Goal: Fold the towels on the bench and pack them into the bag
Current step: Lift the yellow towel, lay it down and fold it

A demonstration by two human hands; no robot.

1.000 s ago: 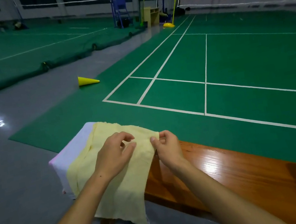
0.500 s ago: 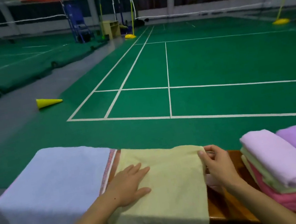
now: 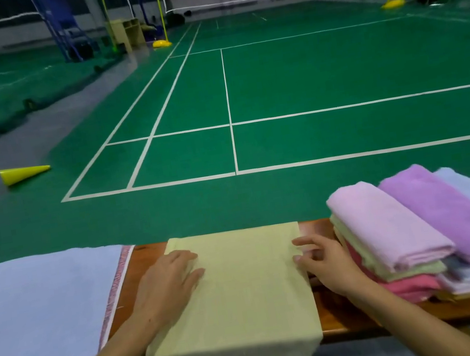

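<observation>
My left hand (image 3: pixel 169 283): flat, fingers straight, palm down. My right hand (image 3: pixel 324 262): fingers loosely curled, thumb forward, forearm angled inward.

Bench (image 3: pixel 144 255) (wooden) under towels (image 3: pixel 238 282)
</observation>
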